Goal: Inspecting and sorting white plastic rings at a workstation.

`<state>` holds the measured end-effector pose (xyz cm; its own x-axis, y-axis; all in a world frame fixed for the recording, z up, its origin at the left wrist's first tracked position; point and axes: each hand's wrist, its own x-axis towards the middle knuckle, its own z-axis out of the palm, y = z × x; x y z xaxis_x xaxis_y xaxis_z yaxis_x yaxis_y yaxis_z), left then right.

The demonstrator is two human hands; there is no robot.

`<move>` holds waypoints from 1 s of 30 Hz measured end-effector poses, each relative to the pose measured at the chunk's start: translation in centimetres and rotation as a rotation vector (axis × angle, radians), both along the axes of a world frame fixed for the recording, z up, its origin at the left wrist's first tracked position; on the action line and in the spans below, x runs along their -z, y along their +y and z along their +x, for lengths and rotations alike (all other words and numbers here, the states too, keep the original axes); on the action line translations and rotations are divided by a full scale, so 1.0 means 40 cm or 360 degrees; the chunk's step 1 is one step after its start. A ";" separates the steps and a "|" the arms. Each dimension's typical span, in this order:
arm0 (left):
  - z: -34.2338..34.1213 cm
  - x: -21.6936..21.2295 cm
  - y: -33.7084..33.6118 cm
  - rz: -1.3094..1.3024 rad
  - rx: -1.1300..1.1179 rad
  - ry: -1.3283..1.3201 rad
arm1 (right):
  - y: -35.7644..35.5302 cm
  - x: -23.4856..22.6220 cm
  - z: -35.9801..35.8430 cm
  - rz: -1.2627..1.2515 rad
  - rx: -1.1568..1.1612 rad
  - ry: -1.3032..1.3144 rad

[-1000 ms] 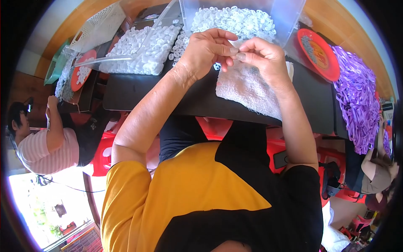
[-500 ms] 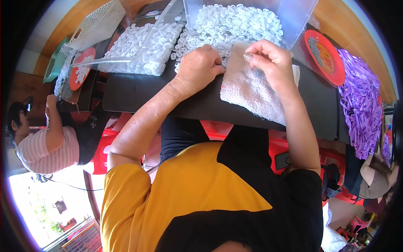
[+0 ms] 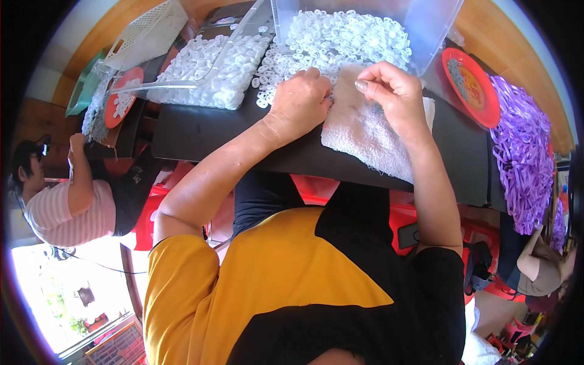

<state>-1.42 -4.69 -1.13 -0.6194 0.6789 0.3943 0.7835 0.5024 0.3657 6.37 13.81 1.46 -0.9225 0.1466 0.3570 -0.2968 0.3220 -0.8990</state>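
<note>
Over the dark table, my left hand (image 3: 299, 104) is closed beside the left edge of a beige towel (image 3: 365, 143). Its fingertips are pinched together, and what sits between them is too small and hidden to name. My right hand (image 3: 396, 94) hovers above the towel with thumb and forefinger curled into a pinch; anything in it cannot be made out. Just beyond my hands lie many small white oval plastic pieces (image 3: 277, 64). More of them fill a clear plastic bin (image 3: 420, 45) tipped toward me.
A clear tray (image 3: 201, 85) on the left holds white pieces. On the right stand a red plate (image 3: 486, 109) with small grey metal parts and a heap of purple straps (image 3: 520, 158). Another red plate (image 3: 112, 106) and a white basket (image 3: 149, 36) sit far left. Co-workers sit on both sides.
My left hand has shifted a little to the right, up against the towel's edge, its fingers curled further in. The right hand keeps its pinch in nearly the same place.
</note>
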 end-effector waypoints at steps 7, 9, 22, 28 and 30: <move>-0.017 0.002 0.008 -0.0069 0.0030 -0.0017 | 0.006 0.007 -0.003 0.0080 -0.0010 0.0027; -0.022 0.002 0.009 -0.0081 0.0035 -0.0051 | 0.004 0.007 -0.003 0.0077 -0.0001 0.0022; 0.000 0.004 -0.008 0.0081 -0.0012 -0.0055 | 0.011 0.012 -0.010 0.0147 0.0042 0.0016; -0.013 -0.066 -0.003 0.0855 0.0088 -0.1079 | 0.010 0.005 -0.006 -0.0011 0.0141 0.0059; -0.007 -0.113 0.007 0.1071 0.0133 -0.1422 | 0.002 -0.018 0.004 -0.0189 0.0151 0.0037</move>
